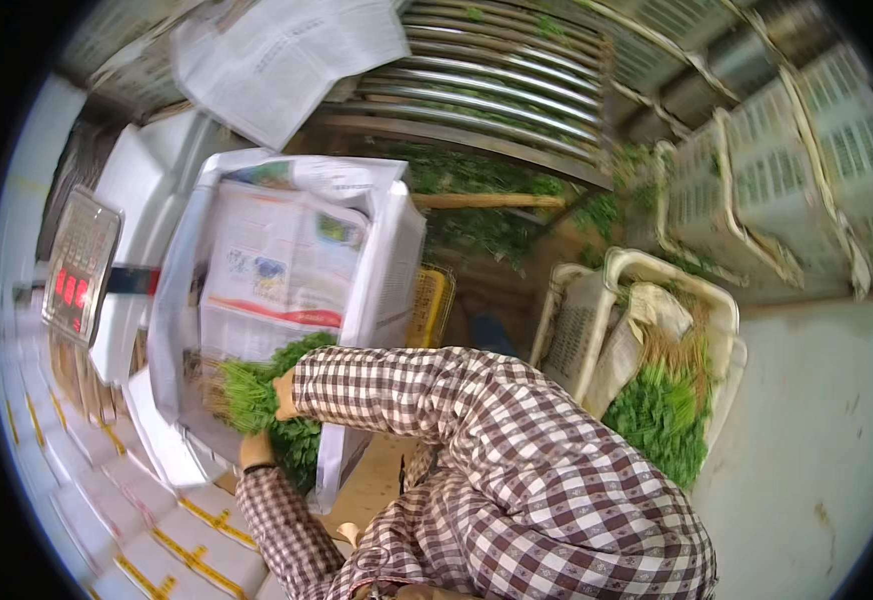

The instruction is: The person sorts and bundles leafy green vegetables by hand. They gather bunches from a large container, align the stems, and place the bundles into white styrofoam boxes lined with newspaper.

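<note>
A white foam box (395, 247) lined with printed newspaper (279, 262) stands before me. In its near end lies a bunch of leafy green herbs (245, 394), its pale stems and roots pointing left and its dark leaves to the right. My right hand (285, 395) grips the bunch from its right side, partly covered by the checked sleeve. My left hand (256, 450) holds the near edge of the same bunch, with its fingertips hidden among the stems.
Left of the box is a scale display (82, 266) with red digits. Taped white boxes (204, 540) are stacked at lower left. At right, a plastic crate (725, 322) holds more greens (658, 420). A slatted metal rack (481, 82) and loose newspaper (294, 60) lie beyond.
</note>
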Available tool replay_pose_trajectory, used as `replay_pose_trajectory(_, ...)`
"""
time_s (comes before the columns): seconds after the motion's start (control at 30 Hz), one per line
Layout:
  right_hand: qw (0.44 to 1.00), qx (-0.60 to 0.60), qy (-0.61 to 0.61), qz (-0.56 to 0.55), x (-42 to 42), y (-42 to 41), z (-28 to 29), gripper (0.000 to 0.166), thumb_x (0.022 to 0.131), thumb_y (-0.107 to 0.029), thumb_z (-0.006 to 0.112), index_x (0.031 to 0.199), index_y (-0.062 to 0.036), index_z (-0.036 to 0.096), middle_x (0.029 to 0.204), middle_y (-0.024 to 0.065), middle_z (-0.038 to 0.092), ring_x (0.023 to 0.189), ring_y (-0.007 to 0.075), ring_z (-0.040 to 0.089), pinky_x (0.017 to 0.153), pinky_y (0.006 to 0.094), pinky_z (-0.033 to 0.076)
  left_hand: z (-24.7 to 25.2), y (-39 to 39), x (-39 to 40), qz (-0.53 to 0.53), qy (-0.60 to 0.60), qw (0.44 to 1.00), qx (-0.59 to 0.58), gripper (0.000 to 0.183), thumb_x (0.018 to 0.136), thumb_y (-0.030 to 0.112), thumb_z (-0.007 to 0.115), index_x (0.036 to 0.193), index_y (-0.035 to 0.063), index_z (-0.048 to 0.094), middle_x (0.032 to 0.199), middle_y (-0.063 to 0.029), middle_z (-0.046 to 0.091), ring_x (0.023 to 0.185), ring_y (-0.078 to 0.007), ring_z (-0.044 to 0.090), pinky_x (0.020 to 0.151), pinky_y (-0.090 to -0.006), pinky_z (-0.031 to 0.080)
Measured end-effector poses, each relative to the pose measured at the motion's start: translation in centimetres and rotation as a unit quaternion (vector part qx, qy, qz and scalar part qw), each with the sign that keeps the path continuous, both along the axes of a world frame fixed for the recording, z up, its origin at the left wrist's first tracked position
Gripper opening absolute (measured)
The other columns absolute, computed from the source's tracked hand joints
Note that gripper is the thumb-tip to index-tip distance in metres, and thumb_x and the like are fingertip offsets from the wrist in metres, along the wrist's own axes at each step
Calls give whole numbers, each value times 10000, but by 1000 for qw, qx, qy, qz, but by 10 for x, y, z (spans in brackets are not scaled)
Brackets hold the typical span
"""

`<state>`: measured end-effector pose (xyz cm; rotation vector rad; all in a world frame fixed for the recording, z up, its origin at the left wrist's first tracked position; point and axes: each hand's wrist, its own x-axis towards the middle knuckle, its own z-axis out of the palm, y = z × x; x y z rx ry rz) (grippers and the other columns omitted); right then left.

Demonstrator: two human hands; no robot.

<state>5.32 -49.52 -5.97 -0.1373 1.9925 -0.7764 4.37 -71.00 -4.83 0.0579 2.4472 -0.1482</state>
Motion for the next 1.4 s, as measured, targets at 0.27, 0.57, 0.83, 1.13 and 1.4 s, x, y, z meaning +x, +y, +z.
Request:
replay_pose_trajectory(0.27, 863, -268, 216, -369, 182, 242, 105, 495, 940, -361, 576, 1350, -85, 555, 1236, 173, 644, 1137, 298, 626, 987, 362, 492, 46, 196, -6, -68, 197, 846, 490, 373, 1001, 86, 512, 1368, 20, 519, 1331, -135, 571, 1199, -243, 556, 1015, -342, 433)
replay_pose_trajectory(0.57, 430, 257, 292, -815, 547, 436, 76, 370, 950, -242, 584, 1287, -93, 614, 1247, 166, 645, 1132, 294, 622, 964, 361, 478, 57, 467, 76, -400, 152, 778, 460, 444, 914, 19, 582, 1355, 28, 529, 1366, -156, 539, 1269, -312, 492, 1080, -395, 376)
replay_pose_trajectory(0.83, 214, 378, 2, -901, 764, 309, 36, 543, 944, -389, 572, 1343, -20, 560, 1348, 199, 571, 1206, 307, 558, 1022, 370, 417, 12, 455, 102, -433, 120, 783, 430, 454, 915, 47, 597, 1362, 40, 522, 1389, -143, 519, 1284, -314, 479, 1088, -408, 376)
replay_pose_trajectory(1.13, 211, 219, -209, -929, 732, 372, 15, 1097, 812, -589, 685, 1567, -99, 58, 1571, 209, 250, 1393, 359, 353, 1130, 491, 338, 5, 394, 167, -465, 96, 761, 443, 436, 908, 65, 600, 1340, 44, 537, 1371, -141, 530, 1279, -316, 480, 1086, -405, 382)
replay_pose_trajectory(1.4, 246, 190, -237, -921, 763, 371, -1, 1019, 838, -495, 696, 1563, -85, 109, 1602, 204, 166, 1420, 339, 325, 1155, 472, 326, 12, 355, 221, -499, 39, 740, 450, 410, 914, 75, 598, 1320, 40, 555, 1372, -140, 527, 1265, -317, 491, 1072, -405, 400)
